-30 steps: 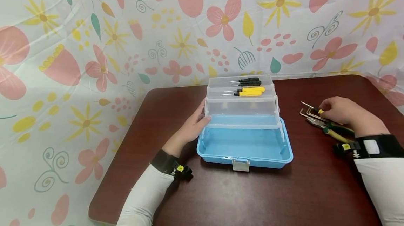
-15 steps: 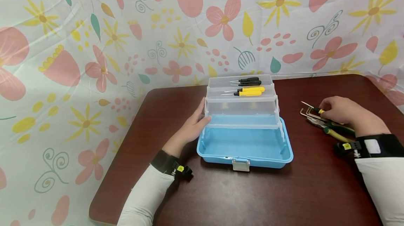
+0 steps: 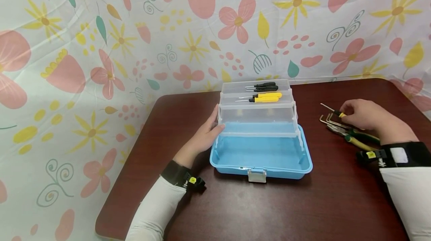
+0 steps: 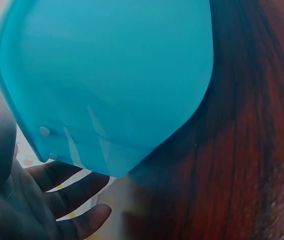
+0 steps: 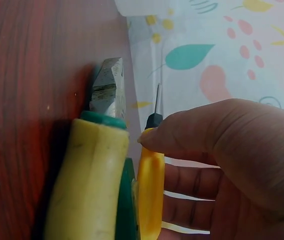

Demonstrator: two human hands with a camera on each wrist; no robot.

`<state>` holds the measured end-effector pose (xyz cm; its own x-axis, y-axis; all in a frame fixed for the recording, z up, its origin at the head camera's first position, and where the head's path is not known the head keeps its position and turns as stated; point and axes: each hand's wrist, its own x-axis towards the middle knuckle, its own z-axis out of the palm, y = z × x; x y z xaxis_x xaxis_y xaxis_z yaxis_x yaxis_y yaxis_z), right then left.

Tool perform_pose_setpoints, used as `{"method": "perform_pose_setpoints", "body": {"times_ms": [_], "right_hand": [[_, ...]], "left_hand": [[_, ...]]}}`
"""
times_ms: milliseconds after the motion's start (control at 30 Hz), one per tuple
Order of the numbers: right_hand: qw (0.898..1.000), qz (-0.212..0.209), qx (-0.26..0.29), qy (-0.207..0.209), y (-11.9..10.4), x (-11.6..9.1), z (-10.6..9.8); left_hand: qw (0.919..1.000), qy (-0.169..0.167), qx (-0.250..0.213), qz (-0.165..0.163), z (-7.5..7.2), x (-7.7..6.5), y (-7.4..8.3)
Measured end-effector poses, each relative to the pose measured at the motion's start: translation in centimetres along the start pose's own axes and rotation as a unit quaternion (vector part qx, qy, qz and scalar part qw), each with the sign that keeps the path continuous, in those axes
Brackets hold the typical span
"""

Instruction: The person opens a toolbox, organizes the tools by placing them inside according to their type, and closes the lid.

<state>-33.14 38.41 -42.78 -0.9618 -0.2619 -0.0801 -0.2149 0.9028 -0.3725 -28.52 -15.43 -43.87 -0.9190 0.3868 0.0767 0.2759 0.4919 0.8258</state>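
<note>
My right hand (image 3: 365, 115) pinches a yellow-handled screwdriver (image 5: 152, 185) between thumb and fingers, shaft pointing away. Just below it on the table lie pliers (image 3: 358, 142) with green and yellow handles and several L-shaped hex keys (image 3: 326, 119). My left hand (image 3: 203, 136) is at the left side of a light blue toolbox (image 3: 260, 174), thumb against the edge of its clear trays (image 3: 257, 113). From the left wrist, the fingers (image 4: 76, 195) look loosely extended past the box's corner. Two yellow screwdrivers (image 3: 267, 99) and several black screwdrivers (image 3: 266, 88) lie in the upper trays.
The toolbox stands unfolded on a dark red-brown table (image 3: 242, 211), its white latch (image 3: 257, 176) hanging at the front. Behind the table hangs a floral cloth (image 3: 134, 46). The pliers' metal head (image 5: 109, 87) lies close beside the held screwdriver.
The screwdriver in my right hand has risen slightly, its tip higher above the hex keys. My left hand and the toolbox stay put.
</note>
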Motion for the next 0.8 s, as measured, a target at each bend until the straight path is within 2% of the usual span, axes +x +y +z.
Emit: {"method": "perform_pose_setpoints", "body": {"times_ms": [133, 367, 800], "right_hand": [[1.000, 0.001, 0.002, 0.006, -0.06, -0.03, 0.03], [1.000, 0.007, 0.010, -0.008, -0.01, -0.06, 0.23], [0.999, 0.005, 0.033, -0.040, 0.16, 0.05, 0.74]], "left_hand": [[1.0000, 0.001, 0.002, 0.002, 0.04, 0.05, -0.07], [1.0000, 0.005, 0.005, -0.003, 0.04, 0.16, -0.13], [0.9999, 0.003, -0.001, 0.010, 0.12, 0.11, -0.13]]}}
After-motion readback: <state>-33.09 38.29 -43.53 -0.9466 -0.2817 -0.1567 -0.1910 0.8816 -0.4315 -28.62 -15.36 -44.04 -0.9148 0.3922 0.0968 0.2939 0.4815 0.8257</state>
